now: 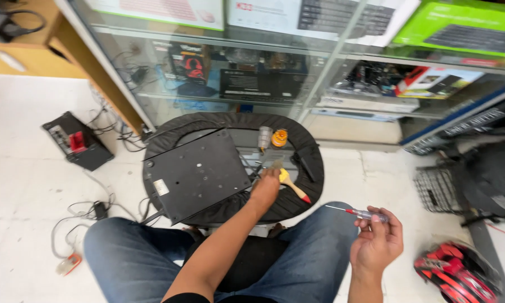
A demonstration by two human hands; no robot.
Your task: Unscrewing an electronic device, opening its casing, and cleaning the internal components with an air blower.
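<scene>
Left hand (265,188) closed on the yellow brush (290,184) near the stool's (314,168) right edge, right hand (378,238) pinching a screwdriver (358,212) off the stool, dark panel (193,174) at left.

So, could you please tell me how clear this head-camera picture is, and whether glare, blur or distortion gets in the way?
In the head view, light is bright and even. The glass cabinet carries pale reflections that veil the boxes inside. The left hand over the black tray looks slightly soft, while the right hand and its screwdriver are sharp. The wide lens tilts the cabinet frame.
</scene>
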